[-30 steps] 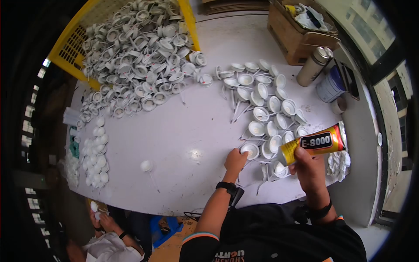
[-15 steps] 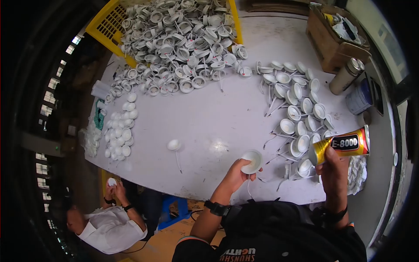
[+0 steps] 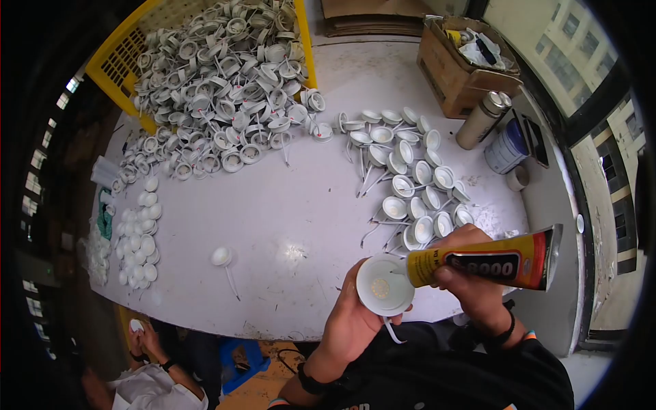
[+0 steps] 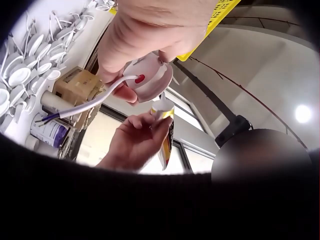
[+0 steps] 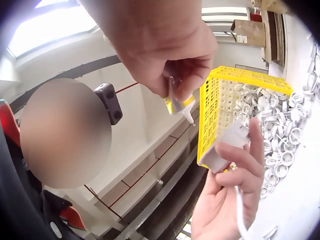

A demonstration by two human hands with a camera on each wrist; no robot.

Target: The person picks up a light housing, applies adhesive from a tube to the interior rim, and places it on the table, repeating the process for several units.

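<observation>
My left hand point(image 3: 350, 326) holds a white downlight housing point(image 3: 385, 287) by its rim, open face up, with a dotted yellowish disc in its middle. From its back, a white cable point(image 4: 95, 102) leaves beside a red spot and ends in bare-coloured wires. My right hand point(image 3: 471, 283) grips a yellow and black E-8000 glue tube point(image 3: 502, 263), nozzle pointing left at the housing's rim. In the right wrist view, the glue tube's nozzle point(image 5: 189, 117) shows close above the housing point(image 5: 227, 147). Part of the tube's label is covered by my fingers.
Rows of white downlights point(image 3: 410, 171) lie at the right; a heap of housings spills from a yellow crate point(image 3: 113, 68) at the back left. White domes point(image 3: 140, 246) cluster at left, and a single light point(image 3: 221, 256) lies mid-table. A flask point(image 3: 482, 121) and cardboard box point(image 3: 454, 72) stand back right.
My left hand has taken the downlight from the front of the rows and carried it before my body. My right hand has brought the tube left, nozzle to the housing.
</observation>
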